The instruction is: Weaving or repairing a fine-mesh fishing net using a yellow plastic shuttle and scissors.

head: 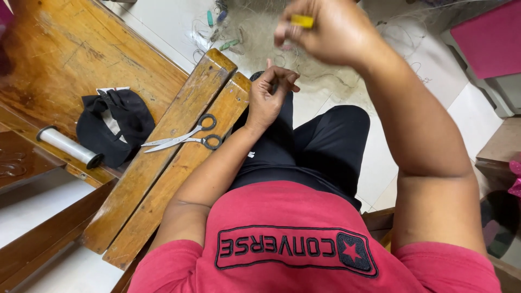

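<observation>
My right hand (325,30) is raised near the top of the view, its fingers closed on a small yellow tool (302,21); it is blurred. Lower down, over my knee in black trousers, my left hand (269,95) curls its fingers and pinches something thin, likely a strand of the fine fishing net (271,38) heaped on the white floor ahead. The strand itself is too thin to make out. Scissors (187,137) with dark handles lie shut on the wooden armrest (163,163) just left of my left forearm.
A black cap (116,125) and a white spool of line (68,146) rest on the wooden bench (65,49) at left. Small green and blue floats (228,44) lie in the net. A pink-topped stool (488,38) stands at the upper right.
</observation>
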